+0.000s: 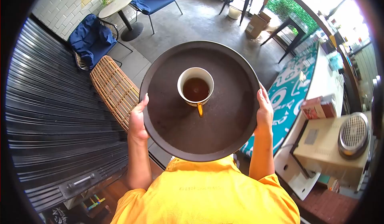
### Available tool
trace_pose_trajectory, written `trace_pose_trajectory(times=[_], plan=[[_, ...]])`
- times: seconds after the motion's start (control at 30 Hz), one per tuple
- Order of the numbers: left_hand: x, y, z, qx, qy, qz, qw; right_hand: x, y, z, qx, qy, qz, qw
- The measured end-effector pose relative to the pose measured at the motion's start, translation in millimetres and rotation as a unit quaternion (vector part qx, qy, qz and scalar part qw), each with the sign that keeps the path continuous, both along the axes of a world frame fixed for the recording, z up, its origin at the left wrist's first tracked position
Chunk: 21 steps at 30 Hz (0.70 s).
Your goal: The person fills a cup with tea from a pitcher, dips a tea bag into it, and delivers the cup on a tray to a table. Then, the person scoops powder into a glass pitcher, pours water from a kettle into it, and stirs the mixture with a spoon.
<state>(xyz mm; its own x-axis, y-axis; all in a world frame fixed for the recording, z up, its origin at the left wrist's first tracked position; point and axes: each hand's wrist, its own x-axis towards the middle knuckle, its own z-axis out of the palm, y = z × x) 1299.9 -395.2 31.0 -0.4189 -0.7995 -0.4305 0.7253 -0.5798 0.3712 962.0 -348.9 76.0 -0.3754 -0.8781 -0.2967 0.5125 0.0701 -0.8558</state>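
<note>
A round dark brown serving tray (172, 132) is held out level in front of my yellow shirt. My left hand (138, 120) grips its left rim, thumb over the edge and the other fingers hidden beneath. On the right rim my right hand (264, 109) holds on in the same manner. Near the tray's middle stands an upright white mug (181, 84) with a gold handle pointing toward me. Dark brown liquid (196, 89) partly fills it. Neither hand touches the mug.
Left of the tray are a wicker bench (108, 84) and a black slatted shutter (52, 104). Cushioned chairs (94, 38) flank a small round table (116, 6) ahead. Black stools (288, 36) stand ahead right, beside a cardboard box (257, 25). A counter (320, 80) with a beige machine (320, 138) runs along my right.
</note>
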Motion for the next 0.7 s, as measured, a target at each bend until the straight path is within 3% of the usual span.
trace_pose_trajectory(times=[0.13,0.23,0.3,0.33,0.37,0.4,0.43,0.47,0.5,0.57,0.6,0.63,0.7], plan=[[-2.9,-71.4,-14.2,-0.017,-0.023,0.053,0.998,-5.2,-103.4,-6.0,-0.006,-0.010,0.046,0.999],[-4.8,-122.8,-13.6,-0.018,-0.025,0.096,0.995,-8.0,-186.3,-8.3,0.013,0.046,0.067,0.997],[-4.9,-153.0,-10.9,-0.016,-0.014,0.128,0.992,-18.2,-247.9,-25.0,-0.038,0.156,0.164,0.973],[-5.9,-167.5,-9.0,-0.031,-0.027,0.153,0.987,-16.3,-277.4,-28.3,-0.066,0.265,0.164,0.948],[-5.8,-181.5,-6.3,-0.028,-0.028,0.167,0.985,-10.0,-301.6,-24.7,-0.067,0.265,0.177,0.946],[-5.0,-194.7,-4.3,-0.028,-0.030,0.194,0.980,-1.4,-323.7,-19.2,-0.072,0.520,0.112,0.844],[-2.9,-209.0,-3.8,-0.029,-0.032,0.222,0.974,9.1,-345.7,-11.9,-0.080,0.733,0.034,0.674],[1.5,-223.7,-5.5,-0.028,-0.029,0.236,0.971,29.7,-363.2,5.4,-0.136,0.766,-0.025,0.628],[6.6,-238.3,-8.6,-0.028,-0.019,0.255,0.966,46.9,-381.3,12.1,-0.147,0.766,-0.016,0.626],[18.2,-269.1,-13.1,-0.028,-0.007,0.286,0.958,81.2,-415.0,18.5,-0.273,0.569,0.165,0.758],[23.8,-287.0,-12.0,-0.026,-0.050,0.318,0.946,102.9,-427.8,23.6,-0.269,0.512,0.250,0.777],[31.6,-305.1,-13.3,-0.022,-0.093,0.347,0.933,124.1,-441.2,25.0,-0.258,0.450,0.330,0.788],[58.3,-343.5,-34.0,-0.025,-0.070,0.360,0.930,164.6,-481.7,14.2,-0.285,0.419,0.422,0.751]])
